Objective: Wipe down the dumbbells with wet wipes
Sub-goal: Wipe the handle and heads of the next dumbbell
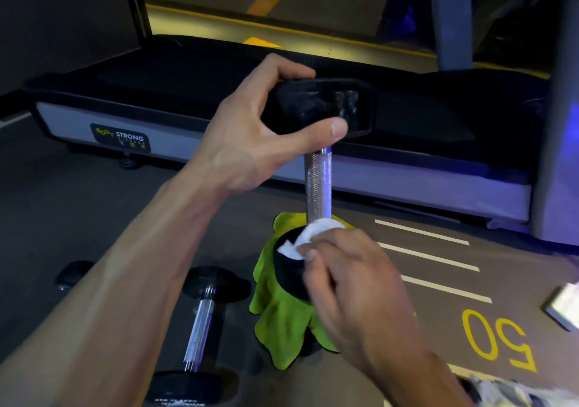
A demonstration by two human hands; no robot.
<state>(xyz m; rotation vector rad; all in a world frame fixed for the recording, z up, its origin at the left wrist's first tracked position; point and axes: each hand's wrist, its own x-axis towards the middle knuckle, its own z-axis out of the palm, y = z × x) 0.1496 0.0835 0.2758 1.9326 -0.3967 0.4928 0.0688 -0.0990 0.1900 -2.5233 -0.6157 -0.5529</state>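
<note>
Dumbbell [318,184] stands on end on a green cloth [282,322]. Left hand [250,134] grips its top head. Right hand [351,278] presses a wet wipe [308,234] on the bottom head. It looks heavy and hard, so hold the head tight.

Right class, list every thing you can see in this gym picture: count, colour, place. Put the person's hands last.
upright dumbbell: one, black heads, silver handle, standing on the cloth
wet wipe: one, white, on the lower head
cloth: one, green, on the floor
lying dumbbell: one, black and silver, left of the cloth
treadmill: one, black and grey, behind
floor markings: yellow 50, white lines, right
left hand: grips the top head
right hand: holds the wipe
</note>
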